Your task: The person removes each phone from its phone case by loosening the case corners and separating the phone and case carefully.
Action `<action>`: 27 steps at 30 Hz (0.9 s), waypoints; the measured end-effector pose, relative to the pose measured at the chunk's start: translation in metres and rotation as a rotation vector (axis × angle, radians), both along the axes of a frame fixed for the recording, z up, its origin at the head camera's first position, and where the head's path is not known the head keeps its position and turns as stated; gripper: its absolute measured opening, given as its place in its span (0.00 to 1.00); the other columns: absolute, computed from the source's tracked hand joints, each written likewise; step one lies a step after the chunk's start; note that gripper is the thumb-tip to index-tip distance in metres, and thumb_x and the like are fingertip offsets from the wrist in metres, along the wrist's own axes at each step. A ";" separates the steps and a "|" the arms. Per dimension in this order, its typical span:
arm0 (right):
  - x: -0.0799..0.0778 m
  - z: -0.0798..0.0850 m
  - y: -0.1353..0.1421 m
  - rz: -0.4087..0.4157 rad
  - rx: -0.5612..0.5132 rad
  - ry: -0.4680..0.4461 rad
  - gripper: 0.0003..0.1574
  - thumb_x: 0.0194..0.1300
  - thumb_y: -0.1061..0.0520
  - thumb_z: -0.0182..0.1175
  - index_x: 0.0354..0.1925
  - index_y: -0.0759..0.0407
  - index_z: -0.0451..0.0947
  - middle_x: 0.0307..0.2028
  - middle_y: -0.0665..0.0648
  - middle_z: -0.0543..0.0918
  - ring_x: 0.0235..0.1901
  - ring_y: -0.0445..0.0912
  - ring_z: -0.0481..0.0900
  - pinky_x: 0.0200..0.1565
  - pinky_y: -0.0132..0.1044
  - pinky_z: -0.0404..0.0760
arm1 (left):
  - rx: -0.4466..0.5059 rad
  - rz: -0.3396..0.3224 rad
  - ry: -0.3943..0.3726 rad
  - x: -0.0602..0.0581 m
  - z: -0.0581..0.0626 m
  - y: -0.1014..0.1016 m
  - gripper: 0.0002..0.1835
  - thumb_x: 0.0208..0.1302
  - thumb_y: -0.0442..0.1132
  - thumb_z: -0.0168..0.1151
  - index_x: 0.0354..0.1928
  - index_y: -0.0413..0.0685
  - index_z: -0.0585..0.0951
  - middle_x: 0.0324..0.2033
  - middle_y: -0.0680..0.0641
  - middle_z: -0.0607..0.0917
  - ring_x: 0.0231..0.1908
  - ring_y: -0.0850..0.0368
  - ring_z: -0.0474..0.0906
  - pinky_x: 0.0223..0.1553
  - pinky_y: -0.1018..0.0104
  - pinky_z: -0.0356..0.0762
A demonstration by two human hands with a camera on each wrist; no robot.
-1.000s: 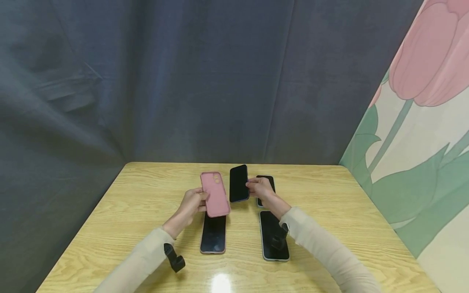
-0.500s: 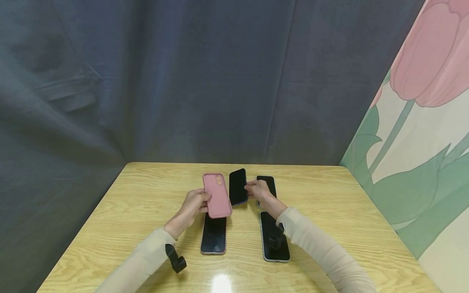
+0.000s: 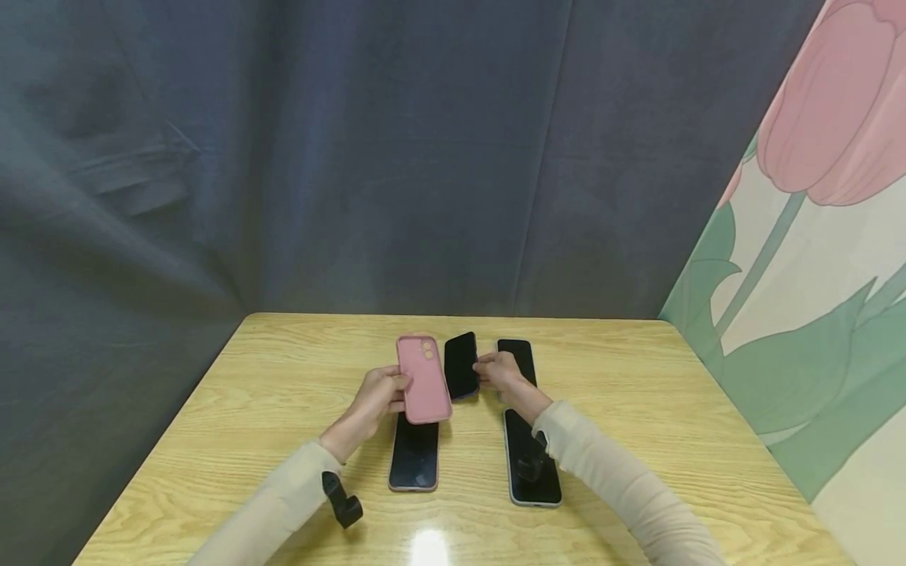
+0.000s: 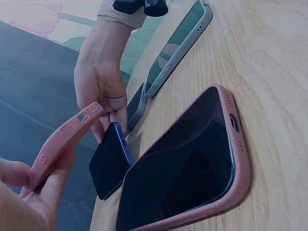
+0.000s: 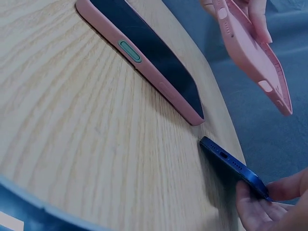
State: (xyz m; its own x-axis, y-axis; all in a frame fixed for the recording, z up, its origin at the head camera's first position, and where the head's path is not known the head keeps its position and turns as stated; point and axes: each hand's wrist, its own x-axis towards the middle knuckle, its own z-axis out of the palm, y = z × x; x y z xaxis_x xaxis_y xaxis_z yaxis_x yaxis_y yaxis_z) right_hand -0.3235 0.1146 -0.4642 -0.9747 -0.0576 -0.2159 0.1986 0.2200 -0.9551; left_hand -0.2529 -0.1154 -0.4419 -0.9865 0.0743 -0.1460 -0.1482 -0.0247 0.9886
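- Gripping the pink case [image 3: 426,385] by its left edge, the left hand [image 3: 378,392] has its thumb over the near face and holds the piece up off the tabletop [image 3: 637,377]!
- That case tilts with its hollow face toward the head view, camera openings up at the upper right corner.
- Over on the other side, the right hand [image 3: 501,371] pinches the blue-edged phone [image 3: 461,366] along its right edge, thumb and fingers close together on it.
- Dark screen toward the head view, this phone leans at a slant just beside the case; whether its lower edge touches the wood, I cannot tell.
- Right below the left hand's work, a pink-cased phone [image 3: 414,456] lies flat, screen up, its far end hidden behind the raised case in the head view.
- On the right, nearer the person, a pale-cased phone [image 3: 521,437] lies screen up, partly covered by the right forearm and its black wrist camera [image 3: 531,466].
- Just beyond it, another dark-screened phone [image 3: 518,358] lies near the far edge, partly hidden behind the right hand.
- Framing it all: pale sleeves [image 3: 279,499] on both arms, a dark blue curtain [image 3: 425,157] behind, and a painted pink tulip [image 3: 824,102] on the wall at right.
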 end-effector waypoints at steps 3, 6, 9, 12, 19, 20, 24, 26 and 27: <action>0.001 0.001 0.001 0.007 -0.001 -0.011 0.23 0.72 0.69 0.52 0.61 0.81 0.67 0.54 0.74 0.77 0.51 0.63 0.79 0.53 0.49 0.80 | -0.002 -0.001 -0.001 0.000 0.000 0.000 0.15 0.71 0.31 0.50 0.52 0.28 0.78 0.35 0.41 0.84 0.34 0.54 0.83 0.36 0.62 0.84; 0.002 0.003 0.002 0.010 0.014 -0.019 0.23 0.72 0.68 0.52 0.62 0.80 0.67 0.55 0.74 0.77 0.53 0.63 0.78 0.54 0.49 0.80 | 0.002 -0.004 -0.001 0.000 0.001 0.000 0.15 0.71 0.31 0.49 0.52 0.29 0.78 0.35 0.41 0.84 0.34 0.54 0.83 0.36 0.62 0.84; 0.003 0.005 0.002 0.010 0.018 -0.030 0.23 0.72 0.68 0.52 0.62 0.78 0.68 0.54 0.74 0.77 0.53 0.63 0.78 0.53 0.49 0.80 | 0.004 -0.008 0.003 0.001 0.000 0.000 0.15 0.72 0.32 0.49 0.53 0.28 0.77 0.35 0.41 0.84 0.34 0.53 0.84 0.37 0.61 0.84; 0.004 0.006 0.002 0.015 0.015 -0.034 0.23 0.72 0.69 0.50 0.62 0.79 0.67 0.54 0.75 0.77 0.53 0.64 0.78 0.53 0.49 0.80 | 0.001 -0.019 0.004 0.001 -0.001 -0.001 0.15 0.71 0.32 0.50 0.53 0.28 0.77 0.36 0.40 0.84 0.35 0.52 0.84 0.37 0.61 0.84; 0.009 0.010 0.002 0.017 -0.016 -0.041 0.24 0.73 0.68 0.46 0.64 0.80 0.65 0.59 0.76 0.72 0.56 0.65 0.75 0.58 0.52 0.76 | -0.010 -0.037 0.003 0.002 -0.001 0.001 0.17 0.70 0.31 0.50 0.55 0.27 0.76 0.37 0.40 0.84 0.34 0.53 0.83 0.37 0.61 0.84; 0.010 0.011 0.003 0.019 -0.015 -0.040 0.24 0.73 0.68 0.45 0.64 0.80 0.65 0.59 0.76 0.71 0.57 0.65 0.74 0.58 0.52 0.75 | -0.009 -0.037 0.000 0.002 -0.001 0.001 0.17 0.70 0.31 0.50 0.56 0.27 0.76 0.37 0.40 0.84 0.34 0.53 0.83 0.37 0.61 0.84; 0.013 0.014 0.004 0.029 -0.002 -0.035 0.25 0.73 0.67 0.44 0.64 0.80 0.65 0.61 0.77 0.70 0.59 0.66 0.73 0.59 0.53 0.74 | -0.006 -0.043 0.006 0.002 0.000 0.002 0.18 0.70 0.31 0.50 0.56 0.26 0.75 0.37 0.39 0.84 0.34 0.53 0.83 0.37 0.61 0.84; 0.014 0.016 0.004 0.038 0.001 -0.030 0.25 0.73 0.67 0.44 0.64 0.80 0.64 0.60 0.78 0.71 0.59 0.66 0.73 0.59 0.53 0.74 | -0.004 -0.044 0.009 0.003 0.000 0.003 0.17 0.70 0.31 0.50 0.56 0.25 0.75 0.36 0.39 0.84 0.34 0.53 0.83 0.37 0.61 0.84; 0.014 0.016 0.005 0.042 0.002 -0.028 0.25 0.73 0.67 0.44 0.64 0.81 0.64 0.60 0.78 0.71 0.58 0.67 0.74 0.59 0.53 0.75 | -0.004 -0.044 0.010 0.003 0.000 0.003 0.17 0.70 0.31 0.50 0.55 0.25 0.75 0.36 0.39 0.84 0.34 0.53 0.83 0.37 0.60 0.84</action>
State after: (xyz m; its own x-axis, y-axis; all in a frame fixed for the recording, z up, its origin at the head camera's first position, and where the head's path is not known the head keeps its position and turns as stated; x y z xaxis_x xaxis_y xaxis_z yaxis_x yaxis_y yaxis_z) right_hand -0.3095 0.1193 -0.4479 -0.9651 -0.0981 -0.2430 0.2155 0.2303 -0.9490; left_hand -0.2504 -0.1125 -0.4419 -0.9837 0.1171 -0.1363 -0.1390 -0.0144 0.9902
